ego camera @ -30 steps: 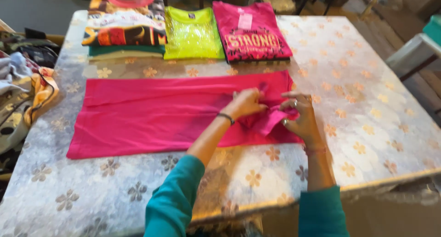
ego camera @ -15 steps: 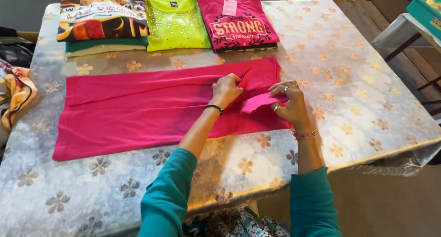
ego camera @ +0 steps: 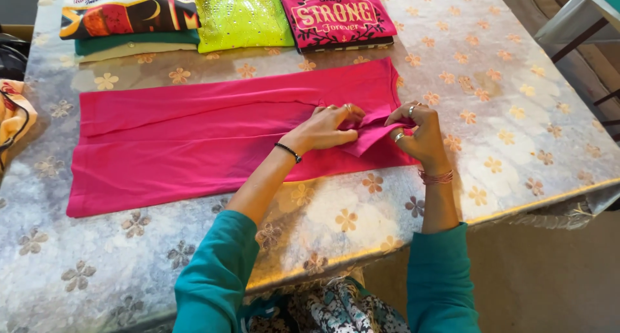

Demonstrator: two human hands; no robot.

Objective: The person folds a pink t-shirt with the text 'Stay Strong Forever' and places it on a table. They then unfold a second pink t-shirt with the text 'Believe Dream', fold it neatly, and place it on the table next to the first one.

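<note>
So the pink shirt (ego camera: 213, 146) is lying stretched out flat across the middle of the table (ego camera: 529, 133), long side running left to right, already folded narrow along its length. At its right end a sleeve flap (ego camera: 374, 138) is sticking up a bit, and that's where both hands are working. The left hand (ego camera: 326, 128) is pressing down on the fabric just left of the flap, fingers curled over the fold, with a dark band on the wrist. The right hand (ego camera: 420, 134) is pinching the flap from the other side, rings on a couple of fingers and a pinkish bracelet at the wrist. The two hands are sitting close together, nearly touching, both gripping pink cloth. Hard to say exactly how many layers are getting pinched, since the fingers are covering that bit.

Both arms are wearing teal sleeves (ego camera: 213, 275) pushed up the forearm.

Along the far edge of the table there are folded shirts lined up: a neon yellow-green one (ego camera: 242, 17) in the middle, a magenta one with white lettering (ego camera: 336, 13) to its right, and a stack topped by a dark printed shirt (ego camera: 126, 13) to its left. The table covering is silvery with tan flowers all over. At the left edge some orange patterned cloth (ego camera: 16, 117) is poking into view.
</note>
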